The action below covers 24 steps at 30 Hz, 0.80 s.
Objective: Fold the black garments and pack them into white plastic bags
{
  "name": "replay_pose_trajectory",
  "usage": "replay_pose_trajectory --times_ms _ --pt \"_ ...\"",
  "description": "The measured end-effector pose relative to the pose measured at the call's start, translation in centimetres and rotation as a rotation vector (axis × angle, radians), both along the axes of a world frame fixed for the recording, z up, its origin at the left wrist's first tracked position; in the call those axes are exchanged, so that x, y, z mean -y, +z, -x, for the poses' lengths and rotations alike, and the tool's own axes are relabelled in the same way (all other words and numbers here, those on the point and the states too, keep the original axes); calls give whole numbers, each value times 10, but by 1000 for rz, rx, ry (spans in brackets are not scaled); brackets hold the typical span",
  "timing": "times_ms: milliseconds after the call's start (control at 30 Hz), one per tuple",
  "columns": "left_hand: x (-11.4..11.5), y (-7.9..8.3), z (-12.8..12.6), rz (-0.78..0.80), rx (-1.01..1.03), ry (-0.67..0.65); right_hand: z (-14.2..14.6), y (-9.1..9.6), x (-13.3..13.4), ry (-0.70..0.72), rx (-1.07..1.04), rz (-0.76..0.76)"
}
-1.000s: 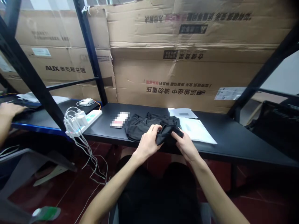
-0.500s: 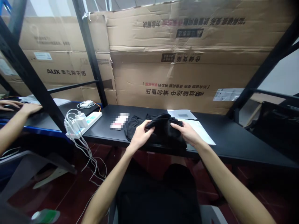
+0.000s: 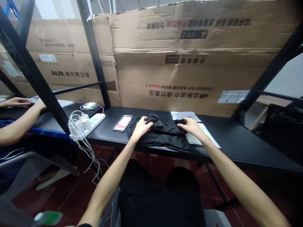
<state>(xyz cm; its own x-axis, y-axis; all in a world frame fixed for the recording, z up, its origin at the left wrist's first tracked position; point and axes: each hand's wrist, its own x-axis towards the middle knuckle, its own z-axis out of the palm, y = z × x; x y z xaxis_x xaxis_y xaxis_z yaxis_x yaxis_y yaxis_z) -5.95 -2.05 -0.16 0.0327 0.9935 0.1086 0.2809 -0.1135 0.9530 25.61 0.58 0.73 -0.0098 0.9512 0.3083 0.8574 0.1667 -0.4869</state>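
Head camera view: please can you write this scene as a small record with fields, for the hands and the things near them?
Left hand: pressing on the black garment
Right hand: on the garment's right end, beside white papers
Garment: crumpled, lying on the black desk
Nearby: white power strip; blurred-out item left of the garment
Other person: co-worker's hand at far left
Behind: cardboard boxes

A pixelated block [image 3: 122, 123] on the desk hides whatever lies there, perhaps a printed card. The black garment [image 3: 163, 134] is so bunched that its cut cannot be told, and it covers part of a paper sheet [image 3: 203, 138] whose print is too small to read. The frame's edges cut off a green bottle [image 3: 48, 217] and a co-worker's arm [image 3: 19, 121].
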Motion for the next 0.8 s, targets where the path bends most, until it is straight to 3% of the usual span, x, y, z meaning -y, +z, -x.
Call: replay_pose_trajectory --times_ms 167,467,567,667,800 --pt "2 2 1 -55 -272 81 2 -7 -3 -12 148 -2" --pt "-12 2 -5 -76 -183 87 -7 -4 -15 -20 110 -43" --pt "-6 -2 -8 -96 -341 109 -7 -11 -15 -10 150 -14" --pt "4 -6 -20 -275 -547 189 -6 -19 -14 -29 191 -17" --pt "13 -9 -50 -378 -741 136 -2 -23 -13 -22 215 -38"
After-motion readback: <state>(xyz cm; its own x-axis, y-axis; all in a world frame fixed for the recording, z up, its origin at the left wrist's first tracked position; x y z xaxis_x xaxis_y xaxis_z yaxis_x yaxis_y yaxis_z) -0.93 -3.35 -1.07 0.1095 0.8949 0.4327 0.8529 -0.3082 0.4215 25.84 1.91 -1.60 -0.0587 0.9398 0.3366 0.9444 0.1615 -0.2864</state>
